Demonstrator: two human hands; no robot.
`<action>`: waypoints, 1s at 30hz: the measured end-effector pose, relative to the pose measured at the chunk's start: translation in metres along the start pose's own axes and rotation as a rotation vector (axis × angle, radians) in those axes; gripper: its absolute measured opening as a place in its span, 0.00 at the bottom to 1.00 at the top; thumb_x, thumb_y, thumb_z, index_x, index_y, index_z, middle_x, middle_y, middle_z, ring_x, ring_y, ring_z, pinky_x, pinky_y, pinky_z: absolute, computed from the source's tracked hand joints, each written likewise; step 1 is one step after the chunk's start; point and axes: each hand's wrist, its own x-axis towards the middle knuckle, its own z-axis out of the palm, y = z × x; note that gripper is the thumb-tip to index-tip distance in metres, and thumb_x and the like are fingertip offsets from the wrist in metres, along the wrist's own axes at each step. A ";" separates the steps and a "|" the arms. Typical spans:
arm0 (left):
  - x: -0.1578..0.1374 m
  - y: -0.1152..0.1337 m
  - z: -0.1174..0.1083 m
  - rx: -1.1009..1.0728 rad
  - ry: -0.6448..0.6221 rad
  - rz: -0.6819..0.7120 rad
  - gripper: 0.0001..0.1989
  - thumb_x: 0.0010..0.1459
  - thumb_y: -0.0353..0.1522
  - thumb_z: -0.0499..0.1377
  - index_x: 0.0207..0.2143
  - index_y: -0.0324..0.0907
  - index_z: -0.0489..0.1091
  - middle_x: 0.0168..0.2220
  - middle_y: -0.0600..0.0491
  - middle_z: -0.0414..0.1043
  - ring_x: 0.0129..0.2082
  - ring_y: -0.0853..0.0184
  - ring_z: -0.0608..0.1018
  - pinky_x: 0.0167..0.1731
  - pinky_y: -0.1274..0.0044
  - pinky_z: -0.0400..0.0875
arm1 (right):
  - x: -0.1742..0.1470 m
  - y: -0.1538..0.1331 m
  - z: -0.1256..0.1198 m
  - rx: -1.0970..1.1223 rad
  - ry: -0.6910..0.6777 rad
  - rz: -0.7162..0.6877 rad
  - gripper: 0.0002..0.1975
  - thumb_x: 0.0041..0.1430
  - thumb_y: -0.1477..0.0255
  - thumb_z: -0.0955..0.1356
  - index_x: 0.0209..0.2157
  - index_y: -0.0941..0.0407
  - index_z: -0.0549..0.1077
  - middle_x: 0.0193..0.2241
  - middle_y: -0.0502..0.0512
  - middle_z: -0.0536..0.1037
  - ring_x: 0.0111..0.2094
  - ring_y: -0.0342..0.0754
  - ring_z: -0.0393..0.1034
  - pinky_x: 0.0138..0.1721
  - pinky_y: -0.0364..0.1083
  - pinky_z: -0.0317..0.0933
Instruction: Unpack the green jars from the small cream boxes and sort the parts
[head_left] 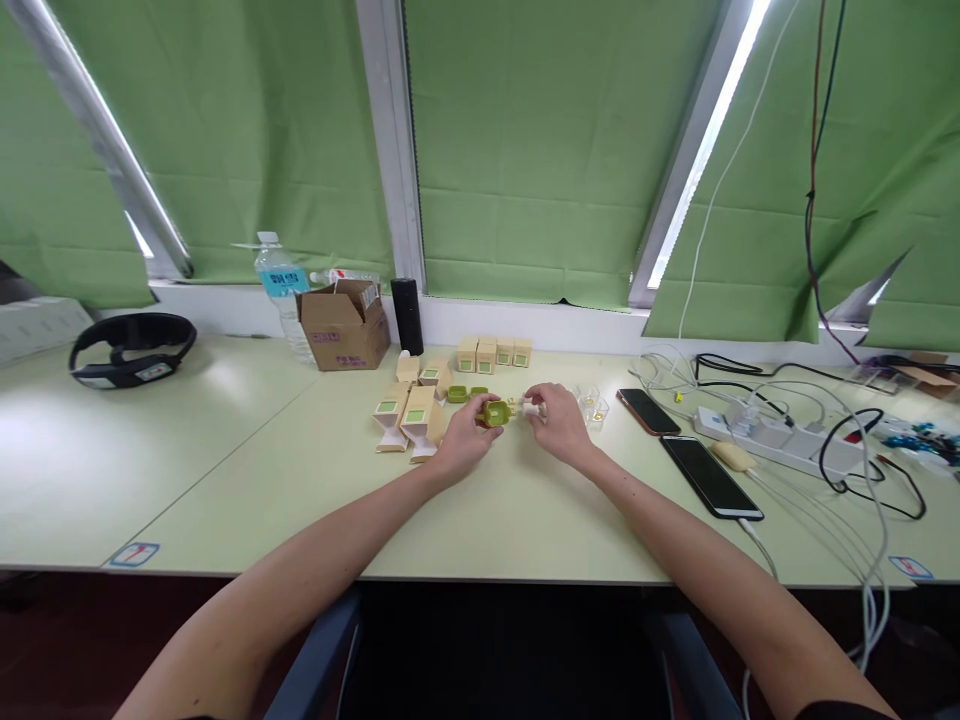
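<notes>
With the left hand pinching a small green piece and the right hand closed on a tiny pale part just beside it, either could slip and skitter among the open cartons left of the left hand.

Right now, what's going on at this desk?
A person sits at a pale green desk working with both hands. The left hand grips a small green container, and the right hand pinches a small white piece beside it. Open beige boxes lie just left, four closed boxes behind, and two phones to the right.
</notes>
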 end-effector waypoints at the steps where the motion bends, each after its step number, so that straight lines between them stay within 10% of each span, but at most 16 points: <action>1: 0.000 0.000 0.000 -0.014 -0.005 0.010 0.23 0.54 0.31 0.63 0.54 0.43 0.69 0.46 0.48 0.75 0.44 0.61 0.79 0.45 0.70 0.75 | -0.006 -0.005 0.001 0.048 0.007 0.002 0.14 0.55 0.78 0.68 0.44 0.54 0.70 0.36 0.56 0.76 0.40 0.56 0.70 0.44 0.56 0.64; 9: -0.002 -0.001 0.000 -0.063 -0.070 0.087 0.25 0.54 0.29 0.64 0.55 0.44 0.68 0.52 0.47 0.74 0.48 0.61 0.78 0.51 0.67 0.74 | -0.022 -0.032 0.007 0.206 0.076 -0.148 0.24 0.63 0.69 0.68 0.60 0.53 0.63 0.51 0.64 0.72 0.51 0.60 0.69 0.49 0.59 0.70; 19: -0.006 0.009 -0.002 -0.241 -0.137 0.080 0.28 0.53 0.29 0.63 0.56 0.43 0.63 0.46 0.48 0.77 0.46 0.63 0.79 0.49 0.69 0.73 | -0.018 -0.026 0.004 0.290 0.070 -0.208 0.17 0.65 0.67 0.68 0.54 0.52 0.68 0.49 0.63 0.75 0.51 0.59 0.71 0.50 0.60 0.70; 30: 0.005 0.003 -0.004 -0.595 -0.174 -0.090 0.22 0.49 0.46 0.72 0.35 0.39 0.72 0.32 0.50 0.77 0.30 0.66 0.79 0.33 0.72 0.77 | -0.019 -0.035 -0.001 0.406 0.145 -0.167 0.17 0.63 0.69 0.69 0.53 0.52 0.68 0.47 0.61 0.76 0.47 0.56 0.72 0.47 0.57 0.70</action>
